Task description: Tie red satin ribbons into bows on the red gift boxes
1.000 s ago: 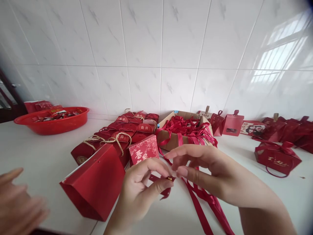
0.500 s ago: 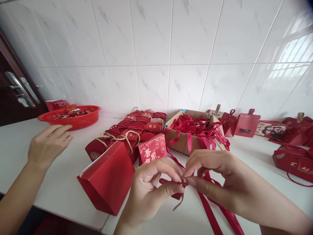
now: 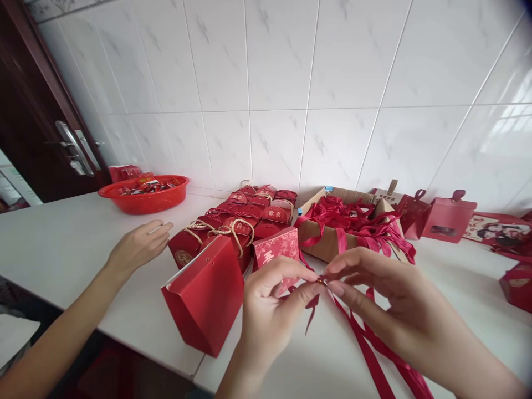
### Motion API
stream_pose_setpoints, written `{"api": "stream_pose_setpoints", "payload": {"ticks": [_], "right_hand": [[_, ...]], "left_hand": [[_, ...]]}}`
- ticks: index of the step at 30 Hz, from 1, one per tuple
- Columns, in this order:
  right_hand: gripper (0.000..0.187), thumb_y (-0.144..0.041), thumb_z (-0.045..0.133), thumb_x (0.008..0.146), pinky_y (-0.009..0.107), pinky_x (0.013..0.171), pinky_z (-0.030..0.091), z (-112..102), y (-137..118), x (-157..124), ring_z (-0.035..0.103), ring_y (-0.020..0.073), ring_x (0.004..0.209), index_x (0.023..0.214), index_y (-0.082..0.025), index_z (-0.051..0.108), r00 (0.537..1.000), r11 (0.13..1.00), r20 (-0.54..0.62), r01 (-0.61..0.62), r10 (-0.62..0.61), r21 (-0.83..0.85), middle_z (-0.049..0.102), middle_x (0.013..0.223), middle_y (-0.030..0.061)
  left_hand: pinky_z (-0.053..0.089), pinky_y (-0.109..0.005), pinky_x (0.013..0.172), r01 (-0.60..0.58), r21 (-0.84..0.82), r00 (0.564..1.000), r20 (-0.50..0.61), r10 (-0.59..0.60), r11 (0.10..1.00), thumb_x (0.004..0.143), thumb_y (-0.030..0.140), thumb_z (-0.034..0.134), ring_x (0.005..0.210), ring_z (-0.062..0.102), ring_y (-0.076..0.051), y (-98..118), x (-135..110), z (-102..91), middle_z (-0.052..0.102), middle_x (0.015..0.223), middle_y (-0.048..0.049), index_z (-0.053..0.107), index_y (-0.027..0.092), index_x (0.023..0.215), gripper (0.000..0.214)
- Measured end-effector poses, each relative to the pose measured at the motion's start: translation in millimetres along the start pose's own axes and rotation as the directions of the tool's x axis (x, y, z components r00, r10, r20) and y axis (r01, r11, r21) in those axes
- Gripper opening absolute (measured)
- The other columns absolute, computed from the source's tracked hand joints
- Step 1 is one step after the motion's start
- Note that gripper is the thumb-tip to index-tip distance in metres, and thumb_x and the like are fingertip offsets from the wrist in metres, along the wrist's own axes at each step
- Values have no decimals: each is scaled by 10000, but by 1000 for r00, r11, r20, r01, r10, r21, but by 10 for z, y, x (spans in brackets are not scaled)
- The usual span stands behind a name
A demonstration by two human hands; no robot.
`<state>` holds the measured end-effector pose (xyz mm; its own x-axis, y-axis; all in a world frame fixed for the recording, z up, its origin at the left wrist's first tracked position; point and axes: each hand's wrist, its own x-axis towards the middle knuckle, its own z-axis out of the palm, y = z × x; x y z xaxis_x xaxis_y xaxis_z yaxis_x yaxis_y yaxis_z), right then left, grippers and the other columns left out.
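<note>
In front of me, my left hand point(image 3: 272, 307) pinches a small dark red strap point(image 3: 311, 302) between thumb and index finger. A gold-coloured fastener shows at its end, and a thin loose tail hangs below. My right hand point(image 3: 386, 302) closes thumb and index finger on the same end, with the fingertips of both hands almost meeting. Just behind my left hand stands a printed red gift box point(image 3: 276, 246), partly covered by it. A plain red box point(image 3: 205, 296) with small holes near its top edge stands to the left. Long red ribbons point(image 3: 374, 354) lie under my right hand.
A co-worker's hand point(image 3: 139, 244) reaches in from the left. Behind it sits a red basin point(image 3: 155, 203) of small wrapped items. Several rope-tied red boxes point(image 3: 236, 213) fill the middle. A cardboard box point(image 3: 326, 246) overflows with ribbons; handled gift boxes point(image 3: 449, 219) line the wall.
My view has turned left, so the table's contents appear further right. Both my hands still pinch the strap and appear slightly higher. The co-worker's hand has moved right, away from the basin's edge.
</note>
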<state>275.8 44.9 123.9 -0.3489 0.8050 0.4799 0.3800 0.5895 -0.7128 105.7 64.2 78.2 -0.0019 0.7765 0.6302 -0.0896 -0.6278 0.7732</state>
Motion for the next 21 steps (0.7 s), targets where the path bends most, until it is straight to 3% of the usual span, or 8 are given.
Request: {"api": "stream_pose_setpoints", "payload": {"ticks": [4, 7, 9, 12, 15, 21], "right_hand": [[58, -266, 595, 887, 227, 676, 533, 75, 47, 66, 640, 135, 764, 903, -222, 628, 996, 974, 45, -80, 72, 214, 666, 820, 11], [67, -278, 646, 856, 208, 647, 512, 98, 112, 114, 606, 115, 740, 884, -218, 643, 990, 900, 83, -135, 111, 413, 641, 788, -4], [49, -256, 670, 839, 194, 640, 499, 103, 153, 138, 574, 93, 710, 863, -216, 655, 990, 843, 96, -138, 103, 521, 620, 764, -17], [30, -221, 673, 837, 186, 643, 481, 115, 186, 153, 545, 75, 687, 866, -213, 673, 984, 773, 146, -167, 97, 612, 607, 738, -27], [76, -202, 699, 808, 198, 660, 475, 144, 184, 152, 555, 81, 710, 880, -204, 673, 978, 748, 173, -199, 115, 632, 614, 770, -20], [106, -209, 720, 762, 216, 612, 448, 229, 208, 165, 538, 90, 671, 786, -173, 623, 962, 757, 138, -272, 237, 595, 595, 745, -14]], "left_hand": [[506, -180, 634, 66, -66, 996, -63, -70, 996, 744, 142, 746, 678, 614, -98, -11, -1, 29, 661, 704, 29, 697, 224, 745, 96], [496, -160, 595, 197, -201, 976, -55, -212, 960, 732, 185, 763, 645, 611, -85, -13, -1, 59, 654, 665, 43, 679, 221, 710, 94], [497, -167, 602, 215, -209, 971, -57, -231, 954, 734, 191, 762, 642, 609, -86, -17, 3, 62, 641, 650, 47, 668, 220, 697, 105], [489, -184, 624, 69, -41, 994, -81, -72, 997, 746, 143, 744, 662, 593, -91, -28, 14, 16, 617, 683, 47, 658, 229, 726, 123], [480, -202, 648, -109, 148, 993, -22, 113, 983, 754, 108, 724, 728, 582, -108, -41, 25, -57, 594, 753, 33, 637, 230, 775, 152], [464, -232, 748, -159, 414, 986, 29, 162, 896, 789, 112, 668, 804, 564, -117, -77, 14, -71, 557, 851, 21, 509, 229, 913, 233]]}}
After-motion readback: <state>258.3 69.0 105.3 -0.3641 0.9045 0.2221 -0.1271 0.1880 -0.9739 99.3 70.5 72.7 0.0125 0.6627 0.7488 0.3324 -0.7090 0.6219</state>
